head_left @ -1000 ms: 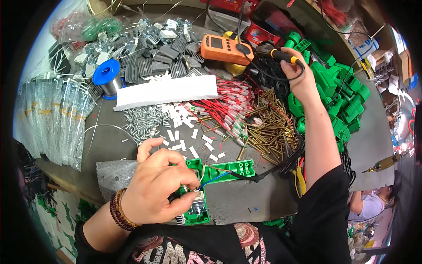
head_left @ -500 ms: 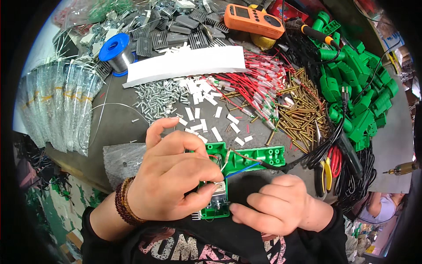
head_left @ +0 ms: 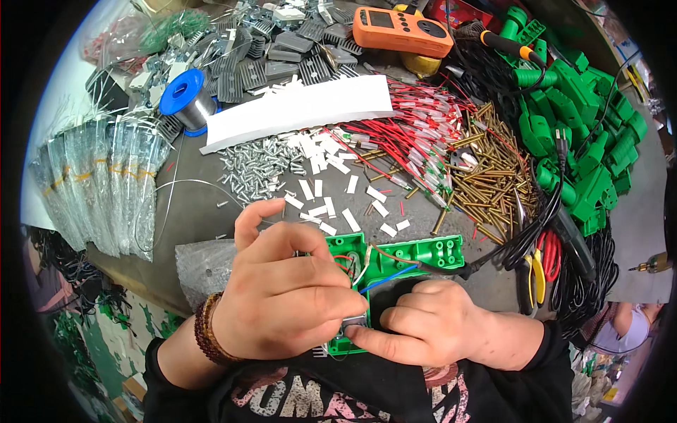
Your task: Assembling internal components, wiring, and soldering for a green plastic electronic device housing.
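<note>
A green plastic housing half (head_left: 416, 252) lies in front of me, a black cord entering its right arm. Blue wire (head_left: 388, 277), with red and white ones, runs inside. My left hand (head_left: 289, 289) is over the housing's left part, thumb and forefinger pinched together; what they hold is hidden. My right hand (head_left: 430, 321) has its fingers curled, and its thumb reaches into the lower end of the housing, touching a grey metal part (head_left: 352, 323) there. Whether those curled fingers hold anything cannot be seen.
Beyond the housing lie white sleeve pieces (head_left: 349, 218), silver screws (head_left: 257, 169), red-wired parts (head_left: 416, 127) and brass screws (head_left: 493, 183). A solder spool (head_left: 189, 102), bagged strips (head_left: 102, 183) and a white paper strip (head_left: 296, 109) sit left. Green housings (head_left: 582, 134), an orange meter (head_left: 402, 32) and yellow-handled pliers (head_left: 534, 280) lie right.
My right thumb has moved left onto the metal part in the housing. My left fingertips have shifted slightly right and down, covering more of that part. The whole view has shifted slightly.
</note>
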{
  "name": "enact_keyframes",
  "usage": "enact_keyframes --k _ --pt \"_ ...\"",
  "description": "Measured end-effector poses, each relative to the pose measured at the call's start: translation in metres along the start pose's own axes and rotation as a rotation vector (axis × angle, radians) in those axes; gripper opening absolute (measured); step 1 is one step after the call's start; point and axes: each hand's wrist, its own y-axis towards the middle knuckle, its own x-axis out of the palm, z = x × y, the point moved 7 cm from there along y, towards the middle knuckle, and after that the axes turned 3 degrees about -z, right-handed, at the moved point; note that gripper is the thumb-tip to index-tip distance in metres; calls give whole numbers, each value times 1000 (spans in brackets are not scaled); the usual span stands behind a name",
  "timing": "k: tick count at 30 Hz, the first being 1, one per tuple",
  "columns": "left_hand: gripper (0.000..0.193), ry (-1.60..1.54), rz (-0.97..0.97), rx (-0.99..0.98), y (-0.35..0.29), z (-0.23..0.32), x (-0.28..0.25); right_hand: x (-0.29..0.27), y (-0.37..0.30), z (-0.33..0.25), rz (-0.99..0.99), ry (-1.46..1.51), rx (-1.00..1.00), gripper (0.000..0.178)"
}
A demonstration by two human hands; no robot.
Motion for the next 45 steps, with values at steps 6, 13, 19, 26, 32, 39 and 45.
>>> enact_keyframes --k 6,13,19,26,32,39,45 --pt "23 10 19 3 -2 1 0 -5 1 1 7 -22 25 34" --pt "21 -5 18 -11 -1 1 -1 -7 8 11 -22 188 168 36" --pt "30 -4 11 27 -1 1 -2 -3 7 13 -26 239 200 37" --pt "28 4 -2 16 0 2 -2 -2 2 2 -65 178 47 34" --pt "27 14 -9 12 0 2 -1 -2 0 2 -48 174 47 35" --pt "27 43 -12 21 -2 2 0 2 -1 2 -22 92 49 27" --pt "30 60 -83 24 0 4 -3 0 1 1 7 98 43 26"
